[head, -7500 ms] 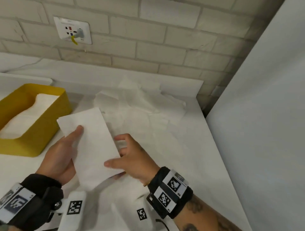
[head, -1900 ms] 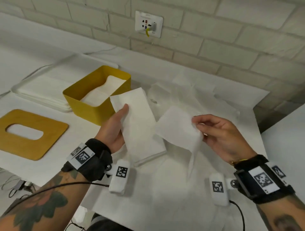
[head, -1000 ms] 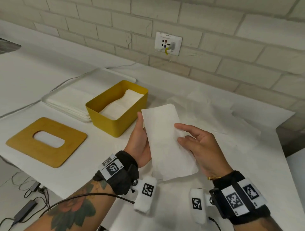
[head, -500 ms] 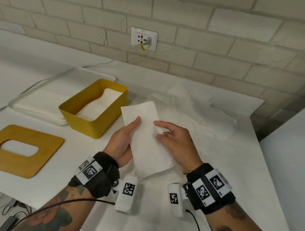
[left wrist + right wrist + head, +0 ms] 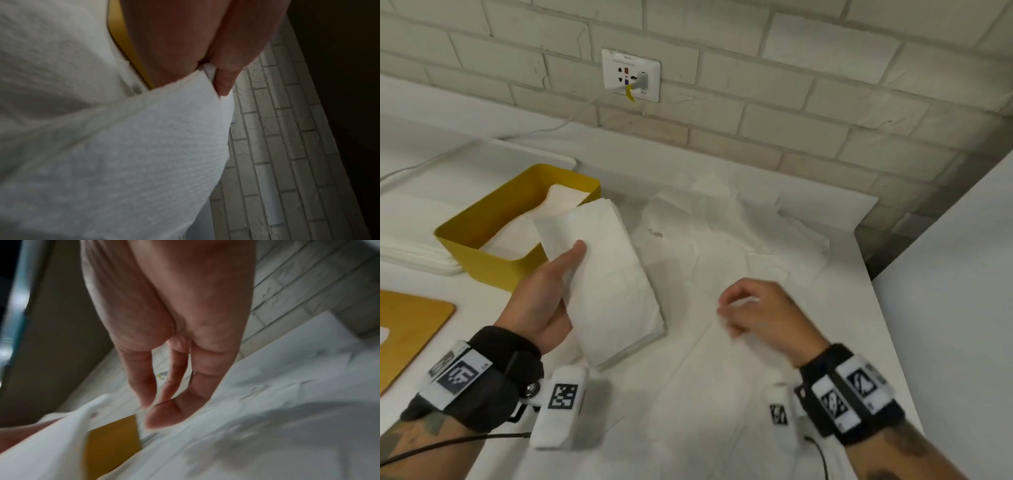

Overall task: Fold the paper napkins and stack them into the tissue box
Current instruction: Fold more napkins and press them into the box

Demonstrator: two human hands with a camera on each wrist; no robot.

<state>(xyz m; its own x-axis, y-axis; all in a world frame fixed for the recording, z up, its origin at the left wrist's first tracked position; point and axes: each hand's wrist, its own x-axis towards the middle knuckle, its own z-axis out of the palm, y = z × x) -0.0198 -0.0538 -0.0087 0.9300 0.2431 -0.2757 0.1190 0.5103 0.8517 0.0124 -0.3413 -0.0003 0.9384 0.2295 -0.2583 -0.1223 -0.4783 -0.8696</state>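
My left hand (image 5: 551,284) grips a folded white napkin (image 5: 613,281) just right of the yellow tissue box (image 5: 482,253), thumb on top and fingers hidden beneath. The left wrist view shows the thumb (image 5: 224,78) pressing the napkin (image 5: 133,154) against the hand. Folded napkins (image 5: 558,202) lie inside the box. My right hand (image 5: 732,315) is blurred and hovers low over the loose unfolded napkins (image 5: 722,226) spread on the table. In the right wrist view its fingers (image 5: 144,382) hang down with the thumb close by and nothing plainly between them.
A wooden lid with an oval slot (image 5: 410,329) lies at the left edge. A white tray (image 5: 448,178) sits behind the box. The brick wall with a socket (image 5: 630,75) runs along the back, and a white panel (image 5: 945,291) borders the table's right side.
My right hand has let go of the folded napkin and swung right and down to the loose sheets. The left hand keeps hold of the napkin near the box.
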